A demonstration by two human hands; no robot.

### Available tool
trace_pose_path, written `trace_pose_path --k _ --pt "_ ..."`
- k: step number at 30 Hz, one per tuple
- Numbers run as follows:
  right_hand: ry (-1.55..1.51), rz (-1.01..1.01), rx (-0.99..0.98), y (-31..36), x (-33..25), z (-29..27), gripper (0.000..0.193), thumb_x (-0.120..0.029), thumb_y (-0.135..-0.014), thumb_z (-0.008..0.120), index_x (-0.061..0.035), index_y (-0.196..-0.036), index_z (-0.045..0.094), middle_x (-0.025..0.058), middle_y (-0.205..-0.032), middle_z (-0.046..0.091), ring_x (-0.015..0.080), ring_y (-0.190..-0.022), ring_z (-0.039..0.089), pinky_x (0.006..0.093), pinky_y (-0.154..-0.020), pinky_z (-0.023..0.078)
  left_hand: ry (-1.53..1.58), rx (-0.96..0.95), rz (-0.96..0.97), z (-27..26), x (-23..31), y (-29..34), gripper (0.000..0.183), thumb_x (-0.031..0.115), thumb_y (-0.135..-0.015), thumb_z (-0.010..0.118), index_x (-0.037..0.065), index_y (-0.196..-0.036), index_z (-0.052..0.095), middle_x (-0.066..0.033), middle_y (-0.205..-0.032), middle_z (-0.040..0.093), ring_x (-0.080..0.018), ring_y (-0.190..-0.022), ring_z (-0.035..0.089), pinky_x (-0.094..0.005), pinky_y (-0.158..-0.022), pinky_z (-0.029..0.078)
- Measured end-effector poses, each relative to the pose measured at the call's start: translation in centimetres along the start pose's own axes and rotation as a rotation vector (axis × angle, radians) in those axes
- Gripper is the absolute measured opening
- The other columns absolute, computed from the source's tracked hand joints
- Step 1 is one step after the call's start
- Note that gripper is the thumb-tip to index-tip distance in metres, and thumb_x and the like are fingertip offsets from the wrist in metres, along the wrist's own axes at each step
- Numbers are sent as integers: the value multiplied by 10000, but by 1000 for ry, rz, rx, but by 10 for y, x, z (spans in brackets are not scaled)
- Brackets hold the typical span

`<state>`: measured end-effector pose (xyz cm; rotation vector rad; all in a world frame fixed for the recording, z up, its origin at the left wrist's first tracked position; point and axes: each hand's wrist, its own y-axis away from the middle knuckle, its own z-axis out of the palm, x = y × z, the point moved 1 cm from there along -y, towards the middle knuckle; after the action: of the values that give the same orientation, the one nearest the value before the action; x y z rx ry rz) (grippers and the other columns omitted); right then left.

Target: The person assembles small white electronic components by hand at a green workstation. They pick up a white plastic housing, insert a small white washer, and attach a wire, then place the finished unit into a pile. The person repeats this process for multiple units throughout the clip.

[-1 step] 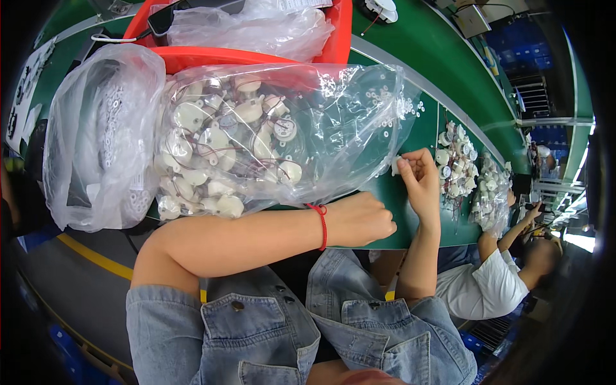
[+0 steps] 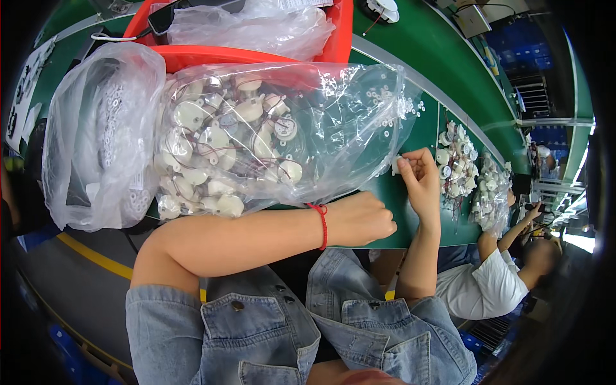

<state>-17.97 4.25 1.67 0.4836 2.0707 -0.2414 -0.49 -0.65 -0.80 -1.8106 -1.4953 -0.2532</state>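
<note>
My left hand [image 2: 363,219] is closed in a fist on the green table's near edge, a red cord around its wrist; whatever its fingers hold is hidden. Thumb and fingertips of my right hand [image 2: 421,183] pinch a small white plastic part [image 2: 396,165] just above the tabletop. Left of it lies a large clear plastic bag [image 2: 333,138] filled with white round-cased parts [image 2: 221,138] trailing thin dark wires. Small white washers [image 2: 410,106] are scattered beyond my right hand, some seen through the bag's open end. A heap of wired white parts [image 2: 457,163] sits to its right.
At the left stands a clear bag [image 2: 70,147] with white washers inside. A red bin [image 2: 343,32] holding crumpled plastic is at the back. Farther right are another bag of white parts [image 2: 491,196] and a co-worker in a white shirt [image 2: 481,289]. A metal rail [image 2: 423,86] crosses behind.
</note>
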Motion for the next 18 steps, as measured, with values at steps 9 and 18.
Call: trace_pose_path --k 9,18 --pt "73 -7 14 0 -6 1 165 -81 -910 698 -21 -909 544 -75 -658 435 8 -589 351 199 -505 261 -20 -14 5 -3 1 -1 92 108 -773 605 25 -734 599 -119 -669 615 -300 -648 666 -413 -555 516" --pt "481 36 -169 -6 -41 -3 237 -127 -918 661 -23 -938 449 106 -604 484 186 -523 445 340 -493 326 -28 -21 2 -4 1 -1 85 113 -772 612 31 -754 614 -111 -691 629 -291 -688 678 -400 -597 531"
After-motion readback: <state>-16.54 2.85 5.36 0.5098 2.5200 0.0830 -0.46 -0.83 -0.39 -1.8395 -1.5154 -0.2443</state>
